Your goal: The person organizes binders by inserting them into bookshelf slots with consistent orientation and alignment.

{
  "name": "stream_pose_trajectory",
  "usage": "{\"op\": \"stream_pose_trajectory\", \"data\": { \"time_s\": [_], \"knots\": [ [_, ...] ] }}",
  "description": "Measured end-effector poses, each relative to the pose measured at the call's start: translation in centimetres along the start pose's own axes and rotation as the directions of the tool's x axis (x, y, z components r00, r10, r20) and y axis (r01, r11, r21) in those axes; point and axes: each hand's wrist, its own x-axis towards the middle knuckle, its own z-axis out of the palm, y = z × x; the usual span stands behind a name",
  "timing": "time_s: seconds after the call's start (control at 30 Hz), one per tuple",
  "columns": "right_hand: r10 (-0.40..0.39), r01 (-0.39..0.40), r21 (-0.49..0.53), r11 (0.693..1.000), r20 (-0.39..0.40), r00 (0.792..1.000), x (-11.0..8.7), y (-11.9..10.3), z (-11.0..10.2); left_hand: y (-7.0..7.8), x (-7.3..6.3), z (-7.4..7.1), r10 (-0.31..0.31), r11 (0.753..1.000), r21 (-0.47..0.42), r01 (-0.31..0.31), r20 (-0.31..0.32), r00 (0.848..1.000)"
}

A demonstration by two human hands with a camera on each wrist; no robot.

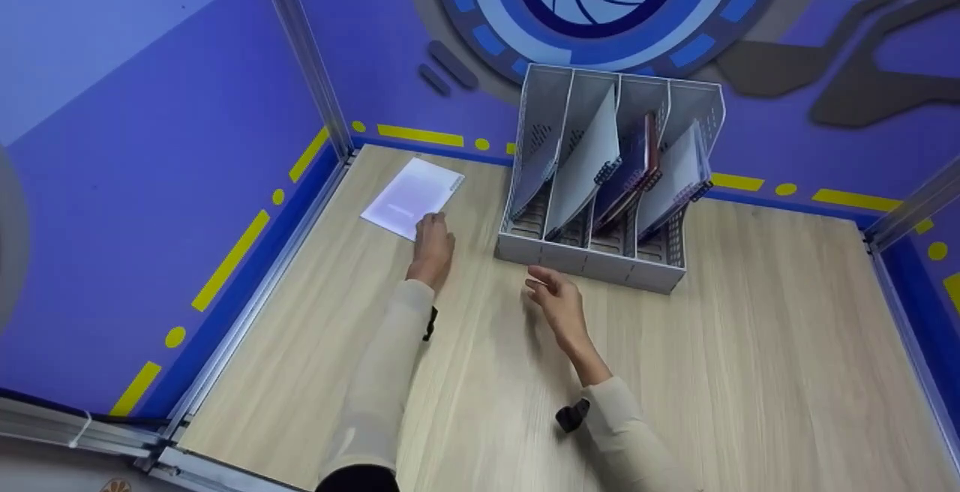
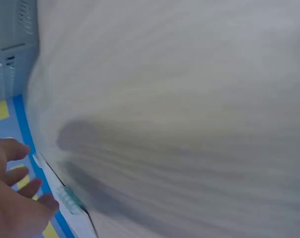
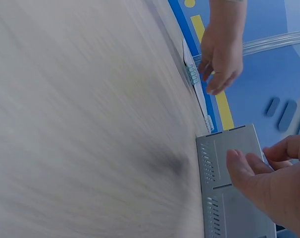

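A pale notebook (image 1: 412,196) with ring binding along one side lies flat at the table's back left. Just over its near right corner is my left hand (image 1: 433,248), its fingers loosely bent and holding nothing. In the left wrist view, the fingers of this left hand (image 2: 19,198) appear apart from the notebook (image 2: 71,203). My right hand (image 1: 559,304) hovers in front of the grey file rack (image 1: 592,263), fingers loosely curled around nothing. The right wrist view has that hand (image 3: 274,186) in front of the rack's wall (image 3: 231,158).
Each of the rack's several slots contains ring-bound notebooks, among them a white one (image 1: 589,169), a dark one (image 1: 622,177) and a light one (image 1: 671,184). The wooden tabletop (image 1: 772,342) is bordered by printed blue-purple panels (image 1: 187,139) and metal posts (image 1: 311,49).
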Motion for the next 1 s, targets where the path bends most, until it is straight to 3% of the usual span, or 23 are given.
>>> {"op": "stream_pose_trajectory", "data": {
  "time_s": [0.1, 0.2, 0.3, 0.47, 0.53, 0.7, 0.8, 0.9, 1.0],
  "knots": [
    [0.012, -0.012, 0.000, 1.000, 0.018, 1.000, -0.2, 0.0, 0.1, -0.9, -0.3, -0.5, -0.108, 0.994, 0.037, 0.105, 0.071, 0.992],
    [0.017, -0.017, 0.002, 1.000, 0.029, 0.999, -0.3, 0.2, 0.1, -1.5, -0.5, -0.9, -0.162, 0.985, 0.072, 0.155, 0.104, 0.981],
    [0.017, -0.017, -0.003, 1.000, 0.025, 1.000, -0.4, 0.2, 0.0, -2.0, -0.4, -1.1, -0.109, 0.984, 0.150, 0.097, 0.070, 0.992],
    [0.024, -0.024, -0.004, 1.000, 0.023, 0.999, -0.4, 0.3, -0.2, -2.5, -0.1, -1.5, -0.003, 0.945, 0.328, -0.003, 0.017, 1.000],
    [0.033, -0.033, -0.005, 0.999, 0.027, 0.999, -0.4, 0.4, -0.3, -2.7, -0.1, -1.6, -0.013, 0.940, 0.342, 0.000, 0.034, 0.999],
    [0.050, -0.050, -0.017, 0.999, 0.020, 0.999, -0.5, 0.6, -0.3, -3.3, -0.2, -1.7, -0.087, 0.959, 0.279, 0.058, 0.093, 0.992],
    [0.049, -0.048, -0.019, 0.999, 0.018, 0.999, -0.5, 0.5, -0.3, -3.5, -0.2, -1.5, -0.098, 0.965, 0.251, 0.075, 0.081, 0.992],
    [0.041, -0.040, -0.020, 0.999, 0.018, 0.999, -0.5, 0.5, -0.3, -3.6, 0.0, -1.2, -0.064, 0.957, 0.287, 0.054, 0.027, 0.998],
    [0.035, -0.034, -0.034, 0.999, 0.015, 0.999, -0.5, 0.5, -0.4, -3.6, 0.1, -1.0, 0.001, 0.925, 0.380, 0.010, -0.029, 1.000]
  ]
}}
